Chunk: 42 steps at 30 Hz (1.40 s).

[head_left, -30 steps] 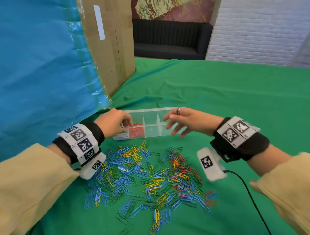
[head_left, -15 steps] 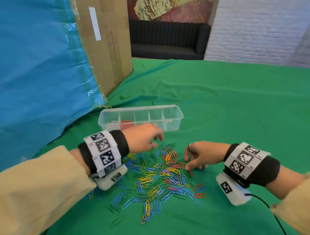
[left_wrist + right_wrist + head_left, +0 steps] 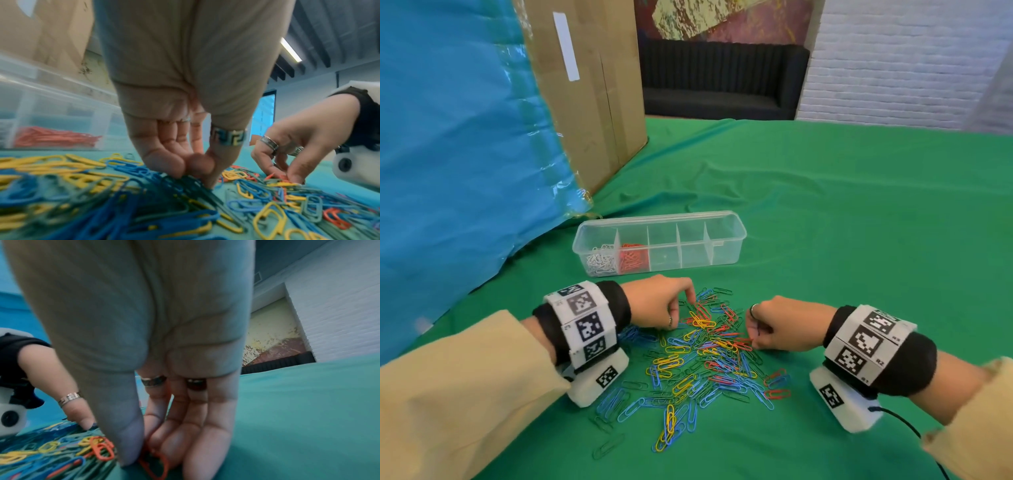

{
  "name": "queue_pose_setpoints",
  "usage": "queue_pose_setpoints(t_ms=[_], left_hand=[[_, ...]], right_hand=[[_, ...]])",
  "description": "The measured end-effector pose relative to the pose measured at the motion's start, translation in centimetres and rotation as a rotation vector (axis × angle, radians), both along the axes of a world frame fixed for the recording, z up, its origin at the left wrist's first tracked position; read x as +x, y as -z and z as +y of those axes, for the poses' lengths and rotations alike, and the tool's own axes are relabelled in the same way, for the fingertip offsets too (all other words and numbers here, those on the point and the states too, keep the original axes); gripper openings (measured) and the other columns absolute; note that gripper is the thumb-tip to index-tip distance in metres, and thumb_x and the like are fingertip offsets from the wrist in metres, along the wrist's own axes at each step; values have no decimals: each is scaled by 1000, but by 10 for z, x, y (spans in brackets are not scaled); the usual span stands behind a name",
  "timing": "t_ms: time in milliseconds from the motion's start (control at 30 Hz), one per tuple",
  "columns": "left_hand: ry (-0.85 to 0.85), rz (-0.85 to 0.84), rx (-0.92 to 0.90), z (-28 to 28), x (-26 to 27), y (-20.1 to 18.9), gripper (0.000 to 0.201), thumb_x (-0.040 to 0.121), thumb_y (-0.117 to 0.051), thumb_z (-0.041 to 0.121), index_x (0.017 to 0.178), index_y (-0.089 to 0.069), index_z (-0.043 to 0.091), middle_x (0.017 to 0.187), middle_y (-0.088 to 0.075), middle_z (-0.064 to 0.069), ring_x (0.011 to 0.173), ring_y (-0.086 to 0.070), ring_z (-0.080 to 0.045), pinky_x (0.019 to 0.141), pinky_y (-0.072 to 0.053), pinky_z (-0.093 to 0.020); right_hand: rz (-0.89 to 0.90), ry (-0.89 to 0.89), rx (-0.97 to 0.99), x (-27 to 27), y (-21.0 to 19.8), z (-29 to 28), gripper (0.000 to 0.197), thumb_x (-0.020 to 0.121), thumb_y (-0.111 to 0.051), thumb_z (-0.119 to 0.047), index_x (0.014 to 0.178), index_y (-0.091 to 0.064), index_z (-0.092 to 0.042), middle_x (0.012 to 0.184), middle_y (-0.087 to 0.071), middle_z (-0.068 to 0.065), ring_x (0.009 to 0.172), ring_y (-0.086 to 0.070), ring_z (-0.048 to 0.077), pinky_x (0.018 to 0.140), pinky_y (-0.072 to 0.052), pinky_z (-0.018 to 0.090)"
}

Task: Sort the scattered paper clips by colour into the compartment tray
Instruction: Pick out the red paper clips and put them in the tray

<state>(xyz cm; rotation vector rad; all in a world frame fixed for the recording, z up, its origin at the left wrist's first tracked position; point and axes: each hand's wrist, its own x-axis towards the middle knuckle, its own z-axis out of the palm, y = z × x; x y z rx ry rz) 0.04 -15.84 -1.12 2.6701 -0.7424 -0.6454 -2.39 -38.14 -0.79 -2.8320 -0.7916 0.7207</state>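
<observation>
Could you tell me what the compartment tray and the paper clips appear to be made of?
Tray: looks like clear, slightly frosted rigid plastic; the clips inside show through its walls. Paper clips: probably wire with a smooth coloured coating, judging by their thin bent loops in solid blue, yellow, red and green; the core is not visible.

Right wristband point(image 3: 866, 346): "R2", "R3" by markers; other labels too blurry.

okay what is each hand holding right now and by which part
The right hand pinches a red paper clip by its upper end. The left hand pinches into the pile; whether it holds a clip cannot be told.
</observation>
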Motion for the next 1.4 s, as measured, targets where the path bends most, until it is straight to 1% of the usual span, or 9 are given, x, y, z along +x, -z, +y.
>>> queue_pose_setpoints(t_ms=[200,367,500,600,733,867,1067,1267,1400], left_hand=[[-112,-78,-14,12,-1,-1,30,84,-53,5,110,-49,21,95,-60,3,60,-46,5,59,-36,-13],[17,-157,94,-11,-5,-1,20,86,-61,21,106,-61,17,98,-61,-1,91,-55,-15,81,-42,-26],[32,-173,104,-26,-3,3,20,86,-62,14,106,-63,12,99,-67,-6,92,-61,-19,75,-42,-23],[31,-133,57,-30,-3,2,23,84,-60,4,107,-62,11,95,-70,-6,83,-62,-15,70,-40,-19],[21,-79,32,-31,-6,2,35,81,-60,1,115,-52,10,95,-69,-7,74,-53,-12,69,-41,-21],[-8,-31,-1,-31,-8,2,44,81,-61,2,121,-43,8,87,-62,-4,74,-52,-15,73,-43,-25],[-273,201,-333,-5,0,-2,55,80,-55,-10,127,-37,13,78,-56,3,64,-54,-17,65,-47,-29],[-565,702,-795,-2,2,-8,32,88,-37,-14,105,-55,6,85,-58,-8,66,-52,-11,59,-52,-20],[-699,951,-1007,-12,8,-10,19,88,-36,3,83,-53,8,66,-50,-3,52,-43,-10,44,-43,-17]], right_hand=[[465,310,627,4,0,-11,19,92,-50,2,81,-42,-10,69,-57,4,54,-58,7,52,-52,21],[803,496,1154,5,1,-13,9,77,-50,1,81,-46,-7,70,-57,8,57,-56,15,50,-49,24],[940,570,1253,6,5,-9,6,77,-50,-14,76,-46,-11,63,-51,1,50,-44,10,47,-40,20],[872,602,1175,10,6,-4,30,89,-54,-28,67,-37,-14,57,-42,-2,46,-33,8,44,-30,17],[605,577,922,21,3,4,26,99,-39,-20,73,-40,-16,58,-34,-2,43,-27,5,41,-21,15],[333,485,532,33,-2,18,27,97,-30,-2,80,-43,-19,64,-38,-1,49,-34,8,39,-28,14],[339,431,420,38,-4,26,31,98,-25,-1,84,-47,-19,64,-39,-1,52,-35,9,40,-30,15],[114,187,23,33,-8,33,27,95,-49,-36,100,-56,-10,75,-48,0,71,-46,18,53,-36,21],[57,110,-30,34,-7,32,20,91,-58,-33,96,-56,-14,69,-44,-10,70,-46,12,53,-30,15]])
